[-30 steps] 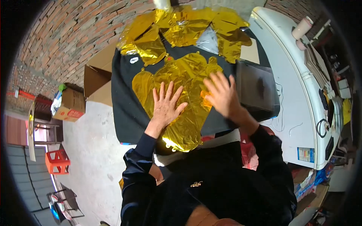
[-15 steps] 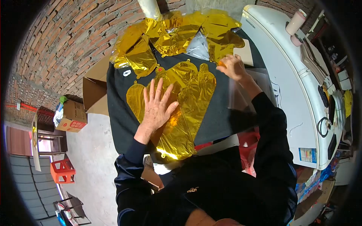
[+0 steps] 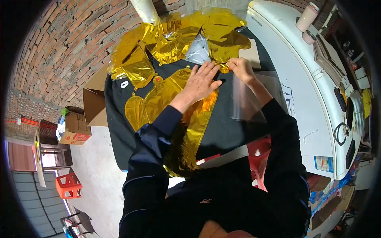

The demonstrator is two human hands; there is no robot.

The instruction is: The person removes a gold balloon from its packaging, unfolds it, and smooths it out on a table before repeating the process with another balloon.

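Note:
A flat, uninflated gold foil balloon (image 3: pixel 137 111) lies across the black cloth (image 3: pixel 226 131), its lower end at the table's near edge. My left hand (image 3: pixel 200 83) rests over its upper right part with fingers stretched out, the fingertips reaching the edge of another gold foil piece (image 3: pixel 228 45) behind. My right hand (image 3: pixel 241 69) is closed in a pinch at the small rounded tab of that piece. A bit of red shows at the fingertips; what it is I cannot make out. The left forearm hides much of the nearer balloon.
More gold foil balloons (image 3: pixel 137 65) are heaped along the back, with a silver-grey piece (image 3: pixel 199 49) among them. Clear plastic sheets (image 3: pixel 254 97) lie at right. A white fridge (image 3: pixel 301 87) lies alongside. Cardboard boxes (image 3: pixel 75 127) and a red stool (image 3: pixel 68 185) stand on the left.
My left hand has slid from the middle of the near balloon up and right to the far piece. My right hand has closed on that piece's tab. The view has shifted slightly.

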